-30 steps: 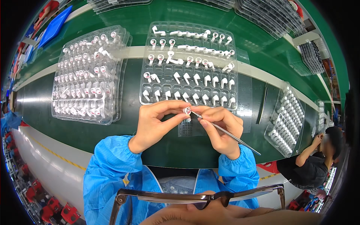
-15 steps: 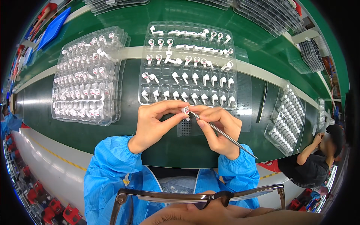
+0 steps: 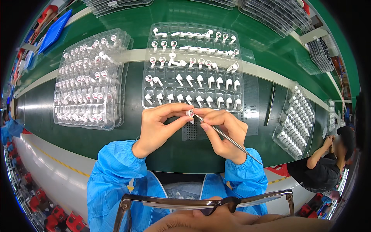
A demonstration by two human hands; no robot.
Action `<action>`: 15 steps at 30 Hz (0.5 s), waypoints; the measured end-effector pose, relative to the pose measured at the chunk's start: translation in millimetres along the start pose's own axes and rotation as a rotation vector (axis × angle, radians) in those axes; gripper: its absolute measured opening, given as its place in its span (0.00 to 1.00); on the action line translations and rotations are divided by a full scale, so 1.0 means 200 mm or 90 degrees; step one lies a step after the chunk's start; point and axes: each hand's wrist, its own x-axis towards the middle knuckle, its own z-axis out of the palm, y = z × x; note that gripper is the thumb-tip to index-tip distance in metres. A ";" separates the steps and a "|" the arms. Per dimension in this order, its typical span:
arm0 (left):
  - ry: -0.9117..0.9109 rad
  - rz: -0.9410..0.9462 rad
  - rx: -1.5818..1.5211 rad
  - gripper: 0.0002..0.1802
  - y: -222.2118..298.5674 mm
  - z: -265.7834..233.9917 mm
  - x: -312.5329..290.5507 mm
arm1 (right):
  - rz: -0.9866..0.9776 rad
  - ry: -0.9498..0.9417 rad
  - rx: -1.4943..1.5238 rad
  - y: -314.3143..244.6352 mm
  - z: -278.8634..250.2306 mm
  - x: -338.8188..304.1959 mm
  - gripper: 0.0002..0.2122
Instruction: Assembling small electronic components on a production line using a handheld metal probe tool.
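Between the thumb and fingertips of my left hand (image 3: 157, 125) is a small white earbud shell (image 3: 189, 113), its round open end facing up. My right hand (image 3: 227, 133) is closed around a slim metal rod-like tool (image 3: 235, 142), held slantwise. The tool's tip meets the shell's open end; whether it reaches inside is too small to tell. Just beyond my hands lies a clear plastic tray (image 3: 170, 74) with rows of white earbud shells. Some stand with round ends up, others lie on their sides, and a few pockets in its middle rows hold nothing.
To the left is a stack of clear trays (image 3: 123, 96) with more shells; another filled tray (image 3: 276, 136) sits right. A dark strip (image 3: 270, 104) lies on the green bench (image 3: 170, 157). Stacked trays (image 3: 270, 17) line the back. A person (image 3: 322, 166) sits at far right.
My hands keep nearly the same pose on the shell. The metal tool has shifted very slightly, and the whole view has drifted a little.
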 end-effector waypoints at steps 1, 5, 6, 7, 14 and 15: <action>-0.001 -0.005 -0.001 0.14 0.00 0.00 0.00 | 0.000 0.001 0.000 0.00 0.00 0.00 0.06; -0.003 0.001 0.001 0.13 0.00 0.01 0.00 | -0.018 0.001 -0.016 0.00 0.00 0.00 0.07; -0.002 0.001 -0.001 0.13 0.00 0.00 0.00 | -0.029 0.001 -0.024 0.01 0.00 0.00 0.06; -0.002 0.001 -0.002 0.13 0.00 0.00 0.00 | -0.029 0.001 -0.023 0.01 0.00 0.00 0.06; -0.004 0.006 0.004 0.14 0.01 0.00 0.00 | 0.014 0.002 0.014 0.00 -0.01 0.00 0.07; -0.004 0.012 0.004 0.14 0.01 0.00 0.00 | 0.000 -0.001 0.008 0.00 -0.01 0.00 0.07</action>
